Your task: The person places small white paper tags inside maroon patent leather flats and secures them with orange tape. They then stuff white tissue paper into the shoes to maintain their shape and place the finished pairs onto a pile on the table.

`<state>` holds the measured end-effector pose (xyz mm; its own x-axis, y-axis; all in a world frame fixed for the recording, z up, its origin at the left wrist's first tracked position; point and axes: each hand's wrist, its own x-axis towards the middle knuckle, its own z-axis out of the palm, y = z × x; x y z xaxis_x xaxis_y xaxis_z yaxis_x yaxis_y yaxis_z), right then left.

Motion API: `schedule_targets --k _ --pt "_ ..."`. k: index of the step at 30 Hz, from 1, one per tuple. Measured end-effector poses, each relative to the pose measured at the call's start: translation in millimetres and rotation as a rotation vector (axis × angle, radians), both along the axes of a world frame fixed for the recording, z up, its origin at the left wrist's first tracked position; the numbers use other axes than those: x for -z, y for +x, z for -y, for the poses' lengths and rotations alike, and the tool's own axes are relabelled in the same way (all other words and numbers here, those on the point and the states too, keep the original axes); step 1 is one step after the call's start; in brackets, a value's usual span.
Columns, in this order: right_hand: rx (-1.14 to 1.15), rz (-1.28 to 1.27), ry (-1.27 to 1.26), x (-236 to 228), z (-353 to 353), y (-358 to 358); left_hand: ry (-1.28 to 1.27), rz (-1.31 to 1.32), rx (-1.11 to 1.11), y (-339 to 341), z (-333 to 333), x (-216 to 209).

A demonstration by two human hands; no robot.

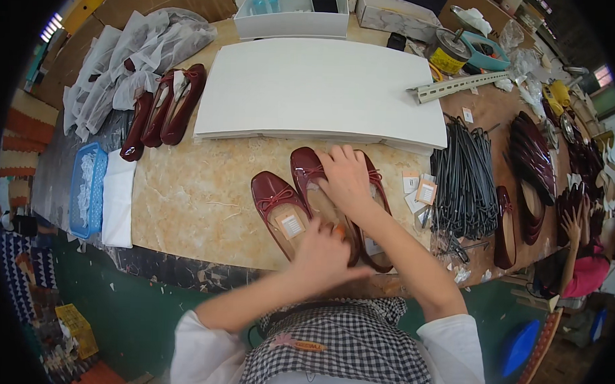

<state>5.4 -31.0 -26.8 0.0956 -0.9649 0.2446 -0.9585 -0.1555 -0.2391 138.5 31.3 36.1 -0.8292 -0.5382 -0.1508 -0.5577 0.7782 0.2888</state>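
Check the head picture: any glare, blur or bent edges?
Head view: small bright reflections on the glossy dark red shoes by the hands; head view: left hand looks slightly blurred; head view: white stack's far edge bows, corners black out.

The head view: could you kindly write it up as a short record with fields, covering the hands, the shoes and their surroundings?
Surface: worktable
Left hand: low over the shoes' heel ends; grip unclear
Right hand: fingers on the middle shoe
Left shoe: dark red, bow front, paper tag over its opening
Right shoe: dark red, partly hidden
Behind: white sheet stack
Left side: three more shoes, blue basket
Right side: dark thin rods
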Motion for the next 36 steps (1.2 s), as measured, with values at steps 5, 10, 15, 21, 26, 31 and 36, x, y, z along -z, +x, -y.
schedule_targets --k 5,10,15,21,26,31,36 --pt "0.041 0.258 -0.123 -48 -57 -30 -0.645 -0.339 -0.293 -26 190 8" --pt "0.084 0.468 -0.044 -52 -116 -45 -0.348 -0.212 -0.519 -36 229 45" --pt "0.22 1.108 0.028 -60 -132 -50 -0.085 -0.428 -0.323 -55 203 24" --pt "0.179 1.241 0.124 -76 -130 -31 -0.822 -0.519 -0.454 -31 232 57" --pt "0.242 1.461 0.058 -67 -135 -38 -0.356 -0.679 -0.284 -46 186 5" --pt "0.412 2.207 0.254 -65 -126 -43 0.306 -0.876 0.47 -8 1 -60" --pt "0.285 2.063 0.674 -75 -122 -6 -0.073 -1.082 -0.044 23 25 -34"
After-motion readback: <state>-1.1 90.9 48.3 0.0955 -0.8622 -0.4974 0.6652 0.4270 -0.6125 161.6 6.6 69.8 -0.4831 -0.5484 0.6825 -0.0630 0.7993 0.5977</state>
